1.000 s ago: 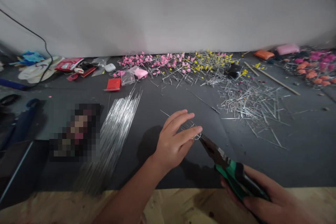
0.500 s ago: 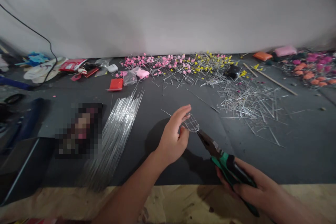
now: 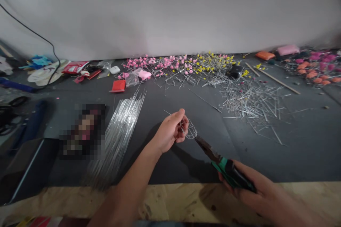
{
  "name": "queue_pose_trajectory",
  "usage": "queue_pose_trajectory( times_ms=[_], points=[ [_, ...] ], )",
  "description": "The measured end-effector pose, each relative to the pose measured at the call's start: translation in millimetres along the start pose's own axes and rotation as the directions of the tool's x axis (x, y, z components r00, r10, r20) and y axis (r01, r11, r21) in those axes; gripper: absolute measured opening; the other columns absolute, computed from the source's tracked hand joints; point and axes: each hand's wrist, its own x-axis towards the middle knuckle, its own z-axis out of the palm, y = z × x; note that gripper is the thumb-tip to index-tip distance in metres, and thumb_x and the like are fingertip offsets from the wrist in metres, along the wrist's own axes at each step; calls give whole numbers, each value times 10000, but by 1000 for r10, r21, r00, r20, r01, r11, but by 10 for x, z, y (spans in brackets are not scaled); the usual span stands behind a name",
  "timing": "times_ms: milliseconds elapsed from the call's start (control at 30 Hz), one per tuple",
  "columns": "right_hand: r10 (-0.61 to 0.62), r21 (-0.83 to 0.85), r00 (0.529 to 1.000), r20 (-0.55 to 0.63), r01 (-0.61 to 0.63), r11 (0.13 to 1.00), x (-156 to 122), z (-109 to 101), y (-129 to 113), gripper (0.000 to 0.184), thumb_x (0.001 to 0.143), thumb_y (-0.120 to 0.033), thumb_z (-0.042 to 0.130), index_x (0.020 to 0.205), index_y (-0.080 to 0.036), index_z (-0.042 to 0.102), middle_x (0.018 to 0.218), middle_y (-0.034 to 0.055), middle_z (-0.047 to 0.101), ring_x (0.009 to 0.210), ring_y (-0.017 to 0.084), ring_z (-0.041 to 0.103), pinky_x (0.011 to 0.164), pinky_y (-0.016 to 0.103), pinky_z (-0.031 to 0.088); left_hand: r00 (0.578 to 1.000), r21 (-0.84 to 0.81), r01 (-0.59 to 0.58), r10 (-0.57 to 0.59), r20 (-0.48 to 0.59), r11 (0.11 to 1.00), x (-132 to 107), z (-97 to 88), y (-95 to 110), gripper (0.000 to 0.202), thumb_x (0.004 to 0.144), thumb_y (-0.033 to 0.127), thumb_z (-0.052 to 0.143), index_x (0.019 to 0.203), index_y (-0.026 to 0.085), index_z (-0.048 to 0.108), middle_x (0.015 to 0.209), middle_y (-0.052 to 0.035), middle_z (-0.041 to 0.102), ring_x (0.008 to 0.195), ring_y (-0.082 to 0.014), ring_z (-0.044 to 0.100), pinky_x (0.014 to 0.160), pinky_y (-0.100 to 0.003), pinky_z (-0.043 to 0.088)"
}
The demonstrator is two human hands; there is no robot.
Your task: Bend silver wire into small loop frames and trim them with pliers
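- Two hands work close together over a dark table [image 3: 306,149] — the left hand [image 3: 170,133] is curled shut, pinching a small wire cage [image 3: 190,130] just above the surface.
- The right hand [image 3: 255,193] is wrapped tight around the green handles of the pliers [image 3: 221,165], whose tips touch the cage's near edge.
- Left of the hands lies a bundle of long straight wires [image 3: 119,131].
- Farther back — a scatter of cut wire pieces [image 3: 250,101] and pink and yellow beaded stems [image 3: 181,62].
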Motion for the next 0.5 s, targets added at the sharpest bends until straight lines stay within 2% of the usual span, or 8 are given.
queue_pose_trajectory(
  times_ms=[100,200,367,500],
  points=[
    [-23,-19,1000,-8,23,1000,-25,-5,-30,199,692,-211,484,833,-197,624,749,8,637,747,166,573,652,220,476,997,126,68,-70,14,990,-19,-20,20,363,774,501,521,657,162,465,560,33,417,394,-28,368,328,-156,162],
    [-43,-16,999,-25,43,999,-48,-17,-49,178,685,-209,496,809,-214,624,726,0,632,733,170,571,637,221,476,998,252,57,-60,7,966,-27,-29,45,378,764,494,534,603,164,446,538,41,380,398,-28,332,340,-172,147],
    [-61,-21,998,14,62,998,-61,-25,-11,163,703,-205,493,812,-201,614,745,5,629,724,169,562,643,227,473,990,422,-134,136,25,897,-30,-51,59,374,782,465,512,576,160,446,523,53,358,418,-33,288,399,-192,220],
    [-54,-43,998,19,54,998,-50,-19,26,172,723,-194,470,845,-183,591,785,10,617,748,164,546,667,234,461,956,647,-217,293,-10,731,-82,-45,82,385,809,471,465,580,162,468,489,56,338,438,-56,301,437,-207,251]
  ],
)
